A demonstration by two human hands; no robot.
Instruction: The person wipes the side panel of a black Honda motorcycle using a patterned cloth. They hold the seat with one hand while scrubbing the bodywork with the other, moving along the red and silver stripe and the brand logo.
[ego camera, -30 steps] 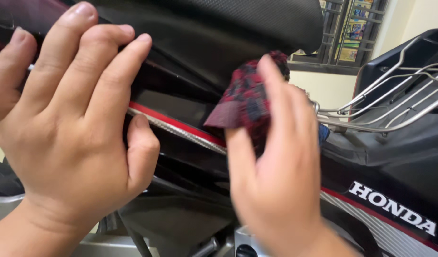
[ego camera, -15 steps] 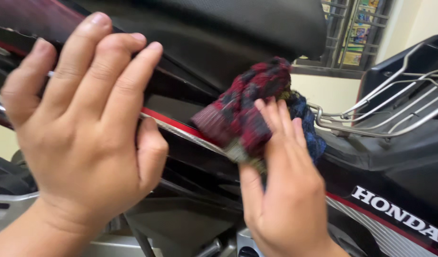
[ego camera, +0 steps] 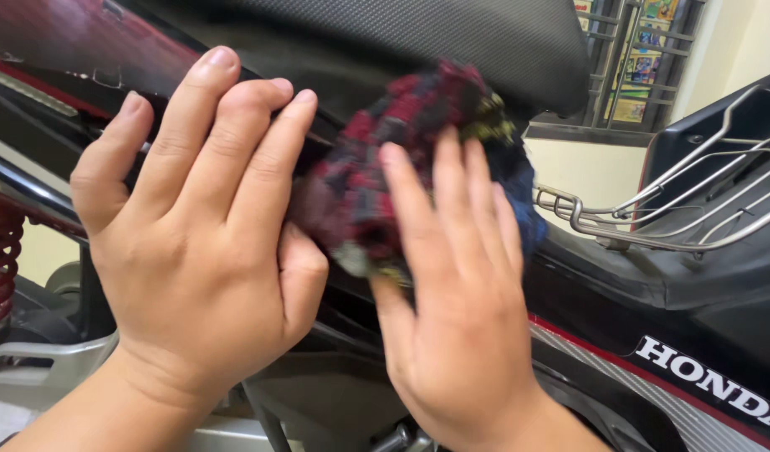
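Close view of a motorcycle flank under hand cleaning. The right hand presses a crumpled red-and-dark checked rag flat against the black side panel just below the seat; its fingers lie extended over the cloth, pinning it by palm pressure rather than by a closed grip. The left hand is open and holds nothing, its fingers spread and resting on the bodywork to the left of the rag, its thumb just beside the cloth's lower edge. The rag sits between the two hands, bunched high toward the seat's underside. To the right, a chromed wire rack projects near the rag's far edge; to the far left, a red coil spring of the rear shock shows behind the frame. Risk, as judged from this position: because the cloth is only pinned, a fast stroke could let it slide out from under the palm, or carry a loose fold onto the rack's hooked wire, where it might snag. Grit trapped in the bunched folds could also scratch the glossy panel.
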